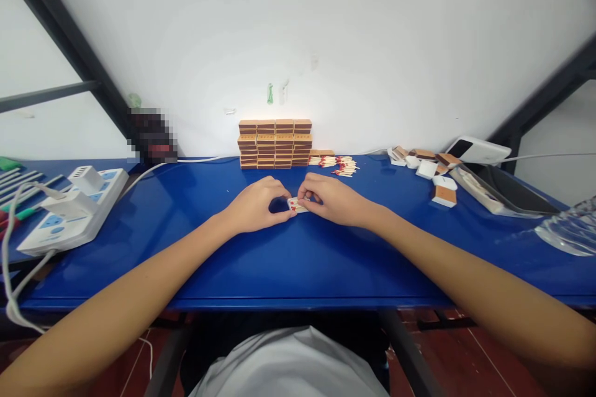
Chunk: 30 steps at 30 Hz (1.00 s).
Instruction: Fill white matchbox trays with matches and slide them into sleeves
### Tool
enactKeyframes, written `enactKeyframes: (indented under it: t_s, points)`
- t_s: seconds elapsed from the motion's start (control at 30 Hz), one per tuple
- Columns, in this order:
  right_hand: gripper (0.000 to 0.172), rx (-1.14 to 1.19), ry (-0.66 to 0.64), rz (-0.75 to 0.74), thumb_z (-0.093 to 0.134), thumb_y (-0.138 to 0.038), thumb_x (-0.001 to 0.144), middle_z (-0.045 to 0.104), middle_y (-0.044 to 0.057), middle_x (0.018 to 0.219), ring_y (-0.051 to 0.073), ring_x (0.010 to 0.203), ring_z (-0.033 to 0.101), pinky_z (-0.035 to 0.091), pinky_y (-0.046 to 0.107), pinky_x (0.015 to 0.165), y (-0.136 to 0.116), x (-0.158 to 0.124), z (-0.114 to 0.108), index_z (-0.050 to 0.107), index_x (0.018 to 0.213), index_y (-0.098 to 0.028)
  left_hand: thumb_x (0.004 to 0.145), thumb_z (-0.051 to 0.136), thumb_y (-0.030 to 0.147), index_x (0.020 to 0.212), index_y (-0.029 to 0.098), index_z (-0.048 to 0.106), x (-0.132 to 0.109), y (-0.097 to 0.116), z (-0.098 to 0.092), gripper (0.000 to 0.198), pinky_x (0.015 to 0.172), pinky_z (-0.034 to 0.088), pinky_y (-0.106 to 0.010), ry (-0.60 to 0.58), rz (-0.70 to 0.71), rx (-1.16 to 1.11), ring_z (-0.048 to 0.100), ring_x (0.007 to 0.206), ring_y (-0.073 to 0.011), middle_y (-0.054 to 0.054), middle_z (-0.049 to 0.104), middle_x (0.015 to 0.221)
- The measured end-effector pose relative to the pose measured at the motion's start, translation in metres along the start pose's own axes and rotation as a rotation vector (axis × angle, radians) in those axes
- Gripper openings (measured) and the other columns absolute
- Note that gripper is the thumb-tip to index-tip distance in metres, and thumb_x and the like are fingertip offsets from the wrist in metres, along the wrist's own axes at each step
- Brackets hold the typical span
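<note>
A small white matchbox tray [293, 203] with red-tipped matches in it lies on the blue desk, between my two hands. My left hand [259, 205] grips the tray's left end between thumb and fingers. Over the tray's right part, my right hand [328, 198] has its thumb and fingers pinched together at the matches; what exactly it holds is hidden. Just beyond, loose matches [345, 165] with red heads lie in a heap. Behind them stands a stack of brown matchboxes [274, 144] against the wall.
Opened matchbox covers and white trays [425, 169] are scattered on the right, near a white power bank [479, 149] and a dark phone-like slab [516, 189]. Clear plastic wrap [572, 229] lies at the right edge. On the left sits a power strip [77, 214] with cables.
</note>
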State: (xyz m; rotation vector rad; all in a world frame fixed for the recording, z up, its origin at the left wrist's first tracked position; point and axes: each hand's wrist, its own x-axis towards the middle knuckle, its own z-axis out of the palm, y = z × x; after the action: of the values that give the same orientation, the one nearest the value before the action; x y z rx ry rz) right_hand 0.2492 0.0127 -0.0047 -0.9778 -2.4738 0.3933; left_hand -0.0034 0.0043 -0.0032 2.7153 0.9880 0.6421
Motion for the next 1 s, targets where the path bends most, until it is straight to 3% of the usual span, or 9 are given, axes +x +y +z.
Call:
enactKeyframes:
  t_s: [1.0]
  points:
    - [0.012, -0.082, 0.097, -0.062, 0.061, -0.029, 0.103, 0.064, 0.008, 0.099, 0.020, 0.083, 0.060, 0.046, 0.033, 0.074, 0.006, -0.002, -0.019, 0.068, 0.099, -0.020, 0.094, 0.082, 0.031, 0.116, 0.022, 0.077, 0.000, -0.001, -0.002, 0.025, 0.089, 0.054, -0.040, 0.020, 0.006, 0.007, 0.067, 0.107, -0.0272, -0.006, 0.078, 0.110]
